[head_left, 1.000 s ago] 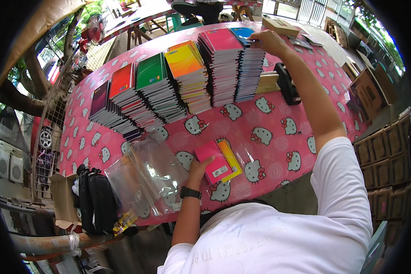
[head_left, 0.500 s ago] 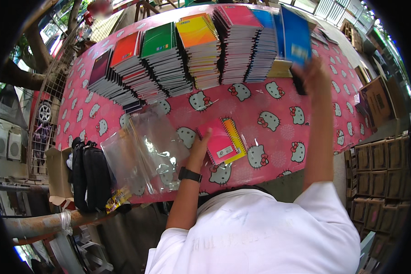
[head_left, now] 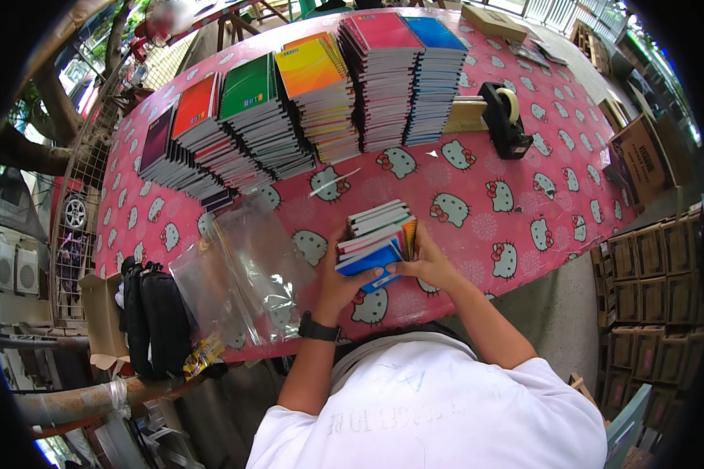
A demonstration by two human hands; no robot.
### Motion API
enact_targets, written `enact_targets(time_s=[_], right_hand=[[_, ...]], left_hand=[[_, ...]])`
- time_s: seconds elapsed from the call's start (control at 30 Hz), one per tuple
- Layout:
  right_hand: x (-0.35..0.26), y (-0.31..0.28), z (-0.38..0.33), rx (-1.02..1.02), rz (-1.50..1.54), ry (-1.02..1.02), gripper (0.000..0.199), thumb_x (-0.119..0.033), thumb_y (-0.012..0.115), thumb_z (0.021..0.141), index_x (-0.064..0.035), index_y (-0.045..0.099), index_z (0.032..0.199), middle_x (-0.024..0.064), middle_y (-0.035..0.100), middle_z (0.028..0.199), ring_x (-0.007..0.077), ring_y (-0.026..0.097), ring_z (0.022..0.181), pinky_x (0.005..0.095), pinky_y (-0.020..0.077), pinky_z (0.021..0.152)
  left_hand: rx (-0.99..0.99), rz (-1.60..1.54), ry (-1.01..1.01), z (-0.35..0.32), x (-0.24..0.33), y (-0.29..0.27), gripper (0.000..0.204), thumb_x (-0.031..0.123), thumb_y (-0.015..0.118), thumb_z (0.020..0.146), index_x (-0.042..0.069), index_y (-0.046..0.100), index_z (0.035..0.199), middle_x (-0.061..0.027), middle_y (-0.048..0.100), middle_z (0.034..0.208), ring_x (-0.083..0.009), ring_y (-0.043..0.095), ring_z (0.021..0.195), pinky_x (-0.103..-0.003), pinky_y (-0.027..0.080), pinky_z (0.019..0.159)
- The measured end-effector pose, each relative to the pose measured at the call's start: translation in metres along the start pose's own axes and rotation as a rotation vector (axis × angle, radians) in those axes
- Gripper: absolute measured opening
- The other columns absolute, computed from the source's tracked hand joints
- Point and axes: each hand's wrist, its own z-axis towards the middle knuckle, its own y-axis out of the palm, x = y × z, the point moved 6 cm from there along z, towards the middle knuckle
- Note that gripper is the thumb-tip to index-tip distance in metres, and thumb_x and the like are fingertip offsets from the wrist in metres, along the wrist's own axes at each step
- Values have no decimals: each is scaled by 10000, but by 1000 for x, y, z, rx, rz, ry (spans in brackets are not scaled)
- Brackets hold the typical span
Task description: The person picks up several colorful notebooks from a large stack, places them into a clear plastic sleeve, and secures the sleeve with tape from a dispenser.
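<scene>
Both hands grip a small bundle of spiral notebooks (head_left: 377, 223) just above the near middle of the table. A blue cover faces me and page edges in several layers show behind it. My left hand (head_left: 343, 275) is closed round the bundle's left side, a black watch on its wrist. On the other side my right hand (head_left: 429, 262) clasps it, and both thumbs press on the blue cover. Beyond them stand notebook stacks: purple (head_left: 157, 141), red (head_left: 195, 108), green (head_left: 247, 87), yellow (head_left: 313, 69), pink (head_left: 382, 33) and blue (head_left: 433, 34).
Clear plastic sleeves (head_left: 250, 270) lie left of my hands, beside a black pouch (head_left: 163, 316). A black tape dispenser (head_left: 508, 129) stands right of the blue stack. One carton (head_left: 494, 23) rests at the table's far edge, another (head_left: 640, 160) at its right. A patterned pink cover (head_left: 477, 211) spreads beneath.
My right hand has come back from the far right to meet the left. The blue notebook it carried has joined the bundle, which is now lifted upright between both hands.
</scene>
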Motion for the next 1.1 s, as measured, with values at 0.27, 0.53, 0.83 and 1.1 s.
enact_targets(time_s=[0.27,0.53,0.83,1.1], right_hand=[[24,27,4,-183,22,-117,929,71,673,572,-77,241,1381,105,415,1276,211,401,1193,335,306,1015],[33,30,13,-257,-56,-237,828,40,687,572,-66,322,1308,106,432,1273,214,413,1203,330,355,982],[-11,-24,24,-187,-250,-182,683,-129,745,650,-9,442,1251,157,529,1174,255,429,1175,359,347,972],[45,-148,21,529,-1308,-84,149,-191,691,714,-88,668,819,60,547,834,258,483,911,373,411,778]], left_hand=[[45,89,8,-15,-26,-8,802,0,791,561,65,351,1228,-87,458,1164,-196,470,1096,-337,408,933],[111,292,155,-19,-38,-12,737,-11,788,567,52,366,1168,-70,467,1090,-171,498,1026,-309,450,867],[99,183,-44,18,-7,-7,607,203,799,669,-11,473,1134,-113,595,1041,-185,591,924,-308,478,821],[127,78,-613,83,-64,19,601,420,750,688,-68,599,1006,-130,648,907,-205,632,771,-301,500,697]])
